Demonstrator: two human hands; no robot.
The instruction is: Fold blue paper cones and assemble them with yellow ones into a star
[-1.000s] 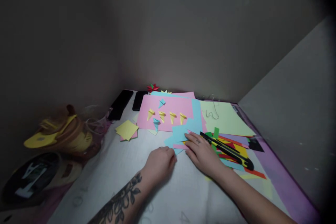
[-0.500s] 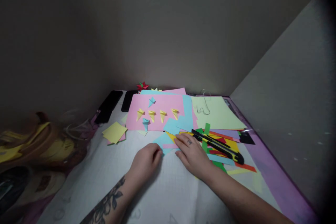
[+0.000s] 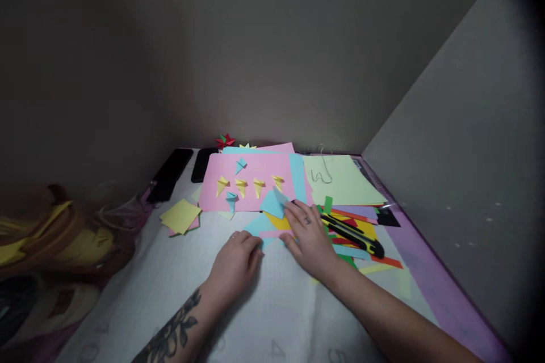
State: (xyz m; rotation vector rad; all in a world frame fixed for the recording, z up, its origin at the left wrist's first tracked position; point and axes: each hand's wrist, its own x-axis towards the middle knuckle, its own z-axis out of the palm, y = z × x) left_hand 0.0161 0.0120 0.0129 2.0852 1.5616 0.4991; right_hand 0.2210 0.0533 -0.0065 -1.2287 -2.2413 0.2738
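Observation:
My left hand (image 3: 236, 260) rests on the table with curled fingers, its fingertips on the edge of a light blue paper (image 3: 258, 226). My right hand (image 3: 309, 235) lies over the paper pile and its fingers lift a small light blue paper square (image 3: 273, 203) off the stack. Under it lie yellow and pink sheets. A black and yellow utility knife (image 3: 352, 234) lies just right of my right hand on coloured strips. Behind, a pink sheet (image 3: 255, 170) carries several small folded yellow and blue cones.
Yellow square notes (image 3: 180, 216) lie at the left. Two black phones (image 3: 170, 174) sit near the back wall beside a red-green paper star (image 3: 225, 140). A pale green sheet (image 3: 340, 181) is at the right. Brown and yellow clutter (image 3: 55, 238) fills the far left.
My right hand moved forward and raised a blue paper square from the stack. The camera view shifted, so everything slid left. The left hand stayed on the blue paper's edge.

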